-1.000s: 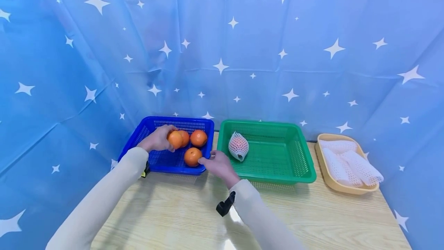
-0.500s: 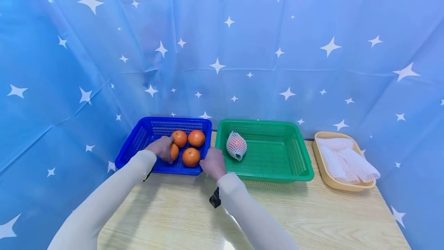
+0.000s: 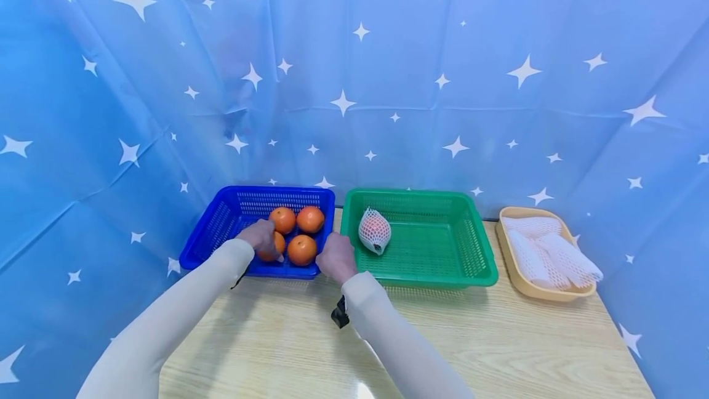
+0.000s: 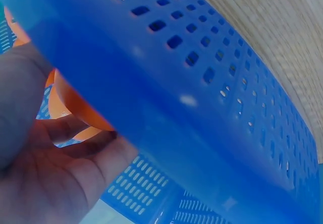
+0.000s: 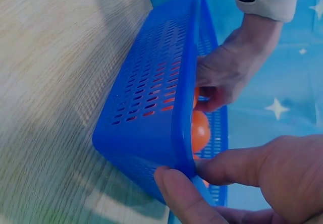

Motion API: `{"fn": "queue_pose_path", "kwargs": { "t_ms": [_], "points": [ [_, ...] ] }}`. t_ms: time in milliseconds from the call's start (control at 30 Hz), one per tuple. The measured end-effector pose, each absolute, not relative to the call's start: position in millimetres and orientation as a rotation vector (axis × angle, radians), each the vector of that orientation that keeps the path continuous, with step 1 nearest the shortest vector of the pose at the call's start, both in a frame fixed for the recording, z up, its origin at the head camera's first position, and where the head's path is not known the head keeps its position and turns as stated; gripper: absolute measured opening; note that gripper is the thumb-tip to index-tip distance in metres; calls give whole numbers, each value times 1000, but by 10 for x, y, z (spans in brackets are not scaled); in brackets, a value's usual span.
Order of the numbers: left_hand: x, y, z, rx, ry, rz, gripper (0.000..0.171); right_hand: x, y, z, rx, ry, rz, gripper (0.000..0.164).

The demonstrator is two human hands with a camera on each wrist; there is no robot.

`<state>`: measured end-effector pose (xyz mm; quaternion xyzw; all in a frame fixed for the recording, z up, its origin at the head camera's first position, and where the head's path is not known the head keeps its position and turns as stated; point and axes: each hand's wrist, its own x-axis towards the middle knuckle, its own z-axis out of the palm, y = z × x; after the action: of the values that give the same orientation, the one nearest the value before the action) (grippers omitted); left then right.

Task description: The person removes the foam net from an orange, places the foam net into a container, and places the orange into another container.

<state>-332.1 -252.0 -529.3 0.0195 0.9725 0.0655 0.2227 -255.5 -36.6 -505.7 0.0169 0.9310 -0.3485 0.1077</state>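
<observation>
Inside the blue basket (image 3: 213, 240), at its front, my left hand (image 3: 259, 236) holds an orange (image 3: 274, 247), fingers curled around it; the left wrist view shows the fingers (image 4: 96, 156) behind the basket's rim. Close by lie three more oranges: one at the front (image 3: 301, 250) and two behind it, a left one (image 3: 282, 220) and a right one (image 3: 311, 219). My right hand (image 3: 336, 257) pinches the basket's front right corner, with thumb and finger on either side of the rim (image 5: 185, 148) in the right wrist view.
Right of the blue basket stands a green basket (image 3: 426, 276) with one fruit in a white foam net (image 3: 375, 231) at its left. A tan tray (image 3: 520, 273) of white foam nets (image 3: 545, 248) stands farther right on the wooden table (image 3: 443, 337). A starry blue curtain (image 3: 399, 79) hangs behind.
My left hand has lowered the orange from above into the blue basket's front, left of the front orange. My right hand has closed on the basket's corner. The view has shifted slightly.
</observation>
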Motion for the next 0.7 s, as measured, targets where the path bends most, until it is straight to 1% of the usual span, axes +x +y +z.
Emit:
{"fn": "queue_pose_path", "kwargs": {
  "t_ms": [233,500,567,700],
  "points": [
    [-3320,-2554,-5263,40,2684,260,88,-2556,-385,-5049,44,2749,-1011,6],
    [-3318,-2593,-5272,48,2657,307,83,-2573,-385,-5069,47,2761,-989,6],
    [-3311,-2604,-5266,48,2654,318,88,-2572,-382,-5075,44,2764,-983,6],
    [-3296,-2615,-5252,36,2637,344,104,-2562,-377,-5084,33,2769,-987,6]
  ]
}}
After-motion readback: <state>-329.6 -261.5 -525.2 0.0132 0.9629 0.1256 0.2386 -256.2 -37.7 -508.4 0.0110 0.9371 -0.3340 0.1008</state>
